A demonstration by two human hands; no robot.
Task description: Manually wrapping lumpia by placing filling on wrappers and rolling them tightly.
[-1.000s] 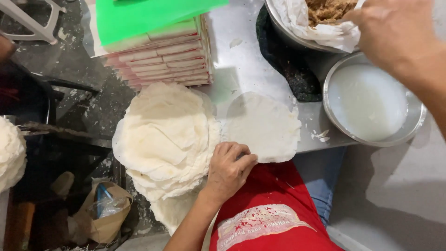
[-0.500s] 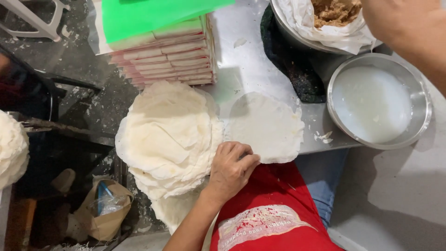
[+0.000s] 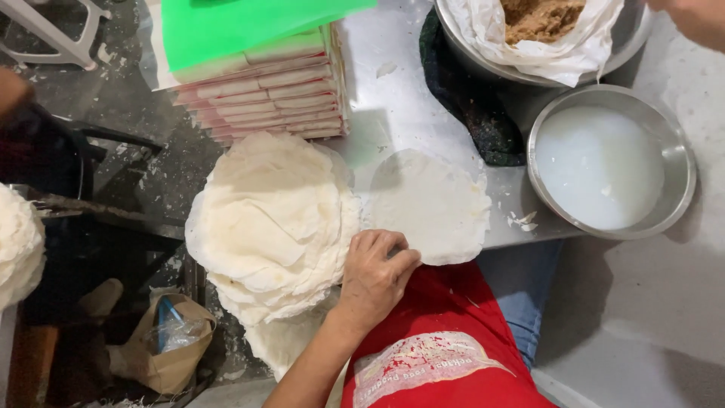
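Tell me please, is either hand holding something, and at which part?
The left hand rests its fingers on the near edge of the single round wrapper; a real grip cannot be told. The right hand is mostly out of frame.

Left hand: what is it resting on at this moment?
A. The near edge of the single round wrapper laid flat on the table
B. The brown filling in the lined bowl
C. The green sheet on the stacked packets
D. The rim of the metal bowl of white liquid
A: the left hand lies with its fingers on the near edge of the single round wrapper, beside the stack of wrappers, far from the metal bowl of white liquid.
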